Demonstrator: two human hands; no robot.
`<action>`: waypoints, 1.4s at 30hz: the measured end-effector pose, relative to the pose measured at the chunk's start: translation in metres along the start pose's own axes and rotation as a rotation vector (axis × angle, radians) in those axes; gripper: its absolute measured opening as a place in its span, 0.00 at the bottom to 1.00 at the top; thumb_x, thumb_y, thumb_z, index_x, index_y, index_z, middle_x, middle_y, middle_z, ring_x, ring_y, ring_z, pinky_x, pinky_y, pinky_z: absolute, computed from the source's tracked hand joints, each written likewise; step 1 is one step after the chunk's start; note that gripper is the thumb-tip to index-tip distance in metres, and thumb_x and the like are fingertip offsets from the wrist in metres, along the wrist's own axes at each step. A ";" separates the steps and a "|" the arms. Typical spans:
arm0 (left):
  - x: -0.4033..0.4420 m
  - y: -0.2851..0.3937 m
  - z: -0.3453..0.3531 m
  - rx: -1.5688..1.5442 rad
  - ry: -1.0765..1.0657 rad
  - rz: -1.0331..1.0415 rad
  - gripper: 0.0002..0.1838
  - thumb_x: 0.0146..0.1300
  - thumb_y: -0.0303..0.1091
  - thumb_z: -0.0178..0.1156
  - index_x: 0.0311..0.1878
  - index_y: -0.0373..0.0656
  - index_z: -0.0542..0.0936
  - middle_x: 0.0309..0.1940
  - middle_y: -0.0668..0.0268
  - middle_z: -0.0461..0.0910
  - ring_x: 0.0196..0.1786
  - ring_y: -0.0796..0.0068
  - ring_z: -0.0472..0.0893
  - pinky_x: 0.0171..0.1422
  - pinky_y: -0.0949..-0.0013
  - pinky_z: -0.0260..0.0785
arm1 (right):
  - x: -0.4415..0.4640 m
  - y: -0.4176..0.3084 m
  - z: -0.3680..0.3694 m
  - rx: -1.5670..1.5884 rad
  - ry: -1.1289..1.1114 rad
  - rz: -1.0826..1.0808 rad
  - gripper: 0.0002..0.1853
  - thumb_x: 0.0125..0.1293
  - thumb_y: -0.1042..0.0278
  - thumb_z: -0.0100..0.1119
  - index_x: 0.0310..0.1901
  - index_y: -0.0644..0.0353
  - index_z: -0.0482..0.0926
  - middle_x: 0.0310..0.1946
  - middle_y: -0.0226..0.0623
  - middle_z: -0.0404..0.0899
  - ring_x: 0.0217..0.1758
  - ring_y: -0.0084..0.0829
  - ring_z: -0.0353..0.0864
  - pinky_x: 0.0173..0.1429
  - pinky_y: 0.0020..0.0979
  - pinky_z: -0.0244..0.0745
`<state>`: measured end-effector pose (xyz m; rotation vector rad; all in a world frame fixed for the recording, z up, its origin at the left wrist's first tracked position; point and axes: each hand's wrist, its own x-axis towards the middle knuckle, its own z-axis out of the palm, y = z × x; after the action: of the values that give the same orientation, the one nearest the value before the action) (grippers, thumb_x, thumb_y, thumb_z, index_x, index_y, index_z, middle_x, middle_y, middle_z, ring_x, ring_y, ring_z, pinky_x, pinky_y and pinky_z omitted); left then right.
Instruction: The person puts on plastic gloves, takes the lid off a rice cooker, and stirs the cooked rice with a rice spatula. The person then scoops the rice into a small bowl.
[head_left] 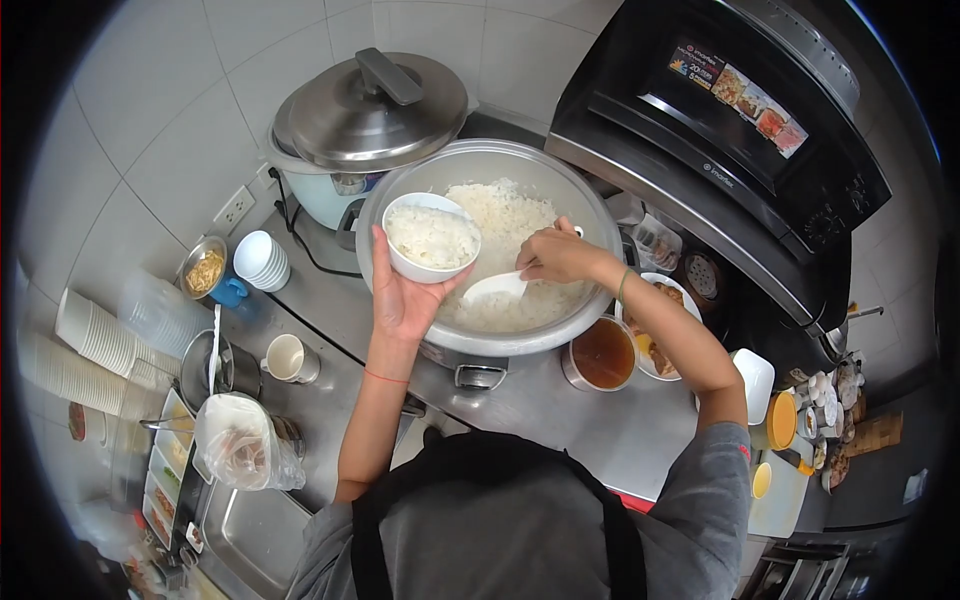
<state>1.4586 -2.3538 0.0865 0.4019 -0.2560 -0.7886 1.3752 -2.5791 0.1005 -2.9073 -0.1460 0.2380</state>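
My left hand [408, 300] holds a white bowl [430, 272] from below, over the left rim of a large metal rice pot [470, 347]. Cooked rice [432, 236] is heaped in the bowl. My right hand [553, 250] is closed on the handle of a white rice paddle [497, 288], whose blade lies against the rice inside the pot. More rice [505, 212] is piled toward the back of the pot. The bowl and the paddle are apart.
A rice cooker [325, 195] with a steel lid stands behind left. At right are a pot of brown liquid [603, 353], a bowl of food [662, 370] and a black oven [720, 150]. Stacked cups [262, 262] and a mug [290, 358] stand left.
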 end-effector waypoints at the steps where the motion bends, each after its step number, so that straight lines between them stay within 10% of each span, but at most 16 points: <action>1: -0.001 0.000 0.001 -0.007 -0.007 -0.006 0.41 0.61 0.64 0.48 0.67 0.43 0.56 0.64 0.53 0.61 0.66 0.52 0.63 0.65 0.43 0.60 | -0.001 0.002 -0.001 0.043 -0.062 0.005 0.05 0.54 0.65 0.62 0.32 0.51 0.84 0.28 0.30 0.83 0.37 0.27 0.78 0.52 0.35 0.48; 9: -0.019 0.021 0.015 -0.013 -0.089 -0.049 0.34 0.66 0.54 0.48 0.68 0.45 0.54 0.66 0.54 0.59 0.67 0.52 0.62 0.65 0.42 0.60 | 0.008 0.046 0.006 0.581 -0.419 0.055 0.10 0.57 0.63 0.62 0.35 0.60 0.83 0.25 0.28 0.80 0.29 0.22 0.77 0.42 0.29 0.67; 15: -0.045 0.035 0.024 0.362 -0.065 0.037 0.32 0.66 0.39 0.52 0.70 0.59 0.48 0.67 0.60 0.54 0.67 0.54 0.62 0.62 0.41 0.62 | -0.013 0.048 -0.042 0.758 -0.119 0.054 0.12 0.61 0.62 0.61 0.38 0.64 0.81 0.26 0.30 0.78 0.32 0.21 0.76 0.37 0.22 0.69; 24: 0.004 -0.017 0.022 0.143 0.035 -0.053 0.29 0.66 0.51 0.51 0.66 0.56 0.54 0.65 0.61 0.58 0.65 0.57 0.64 0.61 0.42 0.62 | -0.039 -0.050 -0.018 0.256 0.742 -0.007 0.19 0.55 0.85 0.50 0.51 0.69 0.73 0.37 0.45 0.75 0.35 0.40 0.76 0.41 0.34 0.71; 42: -0.001 -0.003 0.024 0.077 -0.040 -0.183 0.31 0.66 0.54 0.48 0.66 0.46 0.58 0.64 0.57 0.62 0.65 0.55 0.65 0.64 0.42 0.61 | -0.067 -0.073 -0.042 -0.105 0.769 -0.153 0.30 0.46 0.89 0.50 0.55 0.60 0.74 0.41 0.40 0.72 0.44 0.40 0.73 0.46 0.35 0.70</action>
<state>1.4467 -2.3609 0.1065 0.4877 -0.2902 -0.9686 1.3111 -2.5246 0.1670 -2.8339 -0.2478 -0.9194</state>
